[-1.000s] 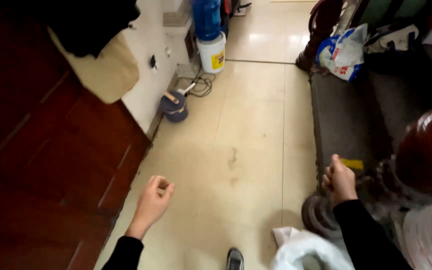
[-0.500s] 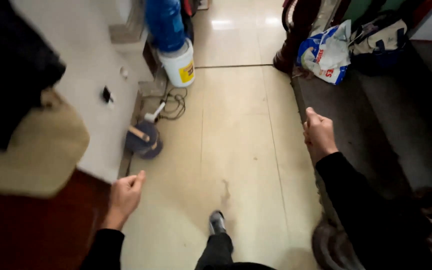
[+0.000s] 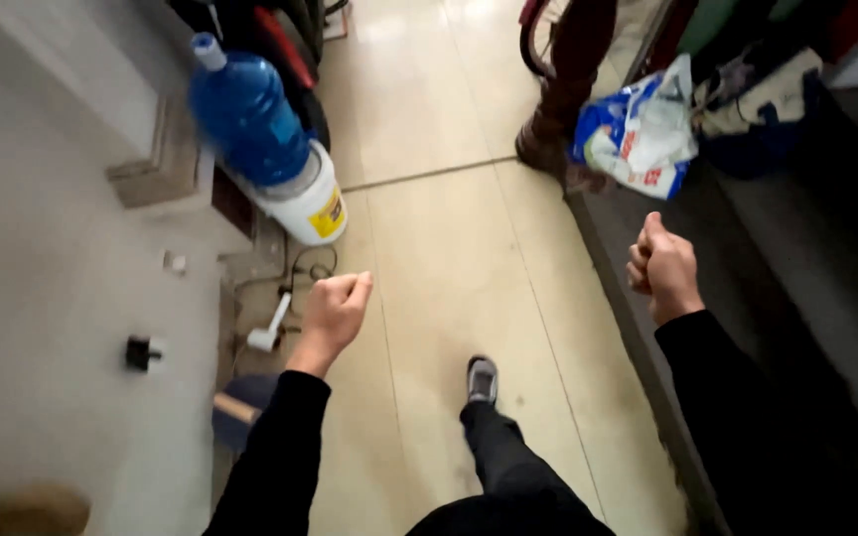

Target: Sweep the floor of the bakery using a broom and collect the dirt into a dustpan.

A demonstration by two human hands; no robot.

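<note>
The left hand point(image 3: 338, 306) is closed in a loose fist and holds nothing; it hangs over the tiled floor point(image 3: 449, 228), near a white plug with cable point(image 3: 270, 326) and a blue water bottle point(image 3: 248, 114) that stands on a white bucket point(image 3: 307, 206). The right hand point(image 3: 663, 266) is also a fist, empty, with the thumb up, beside the dark sofa point(image 3: 796, 298). Further ahead, a blue and white plastic bag point(image 3: 638, 134) lies at the end of the sofa.

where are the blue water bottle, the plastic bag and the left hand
blue water bottle point(image 3: 247, 121), head view, on its blue body
plastic bag point(image 3: 640, 133), head view, on its crumpled front
left hand point(image 3: 337, 308), head view, on the closed fist
</note>
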